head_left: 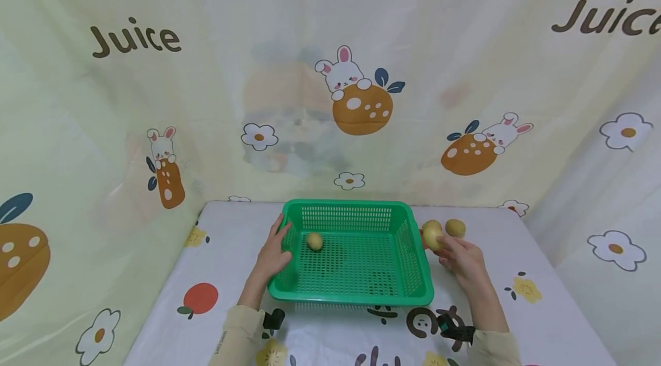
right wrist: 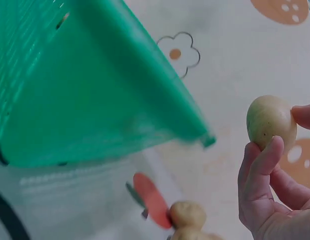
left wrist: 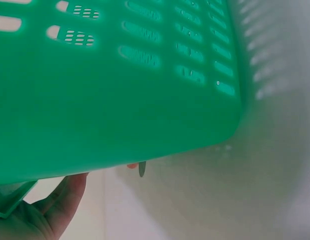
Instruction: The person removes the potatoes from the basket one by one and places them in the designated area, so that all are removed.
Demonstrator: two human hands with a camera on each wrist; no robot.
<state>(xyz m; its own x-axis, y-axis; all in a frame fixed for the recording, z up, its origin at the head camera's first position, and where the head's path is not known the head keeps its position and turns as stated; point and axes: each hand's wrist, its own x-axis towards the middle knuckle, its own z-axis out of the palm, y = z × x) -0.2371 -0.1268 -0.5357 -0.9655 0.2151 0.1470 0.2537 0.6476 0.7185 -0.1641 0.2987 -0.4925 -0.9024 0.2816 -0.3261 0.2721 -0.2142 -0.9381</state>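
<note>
A green plastic basket (head_left: 356,300) with slotted walls stands on the table, and one small potato (head_left: 314,241) lies inside toward its left. My left hand (head_left: 273,251) rests on the basket's left rim with fingers spread; part of it is hidden behind the basket wall in the left wrist view. Just outside the right wall, my right hand (head_left: 465,260) pinches a pale yellow potato (right wrist: 271,121) between thumb and fingers. Beyond that hand another potato (head_left: 455,228) lies on the table. Potatoes (right wrist: 187,215) sit close together low in the right wrist view.
A white tablecloth (head_left: 516,263) printed with fruit and flowers covers the table. Behind it and at both sides hangs a pale curtain (head_left: 294,22) with rabbit, fruit and flower prints. Dark straps circle both wrists.
</note>
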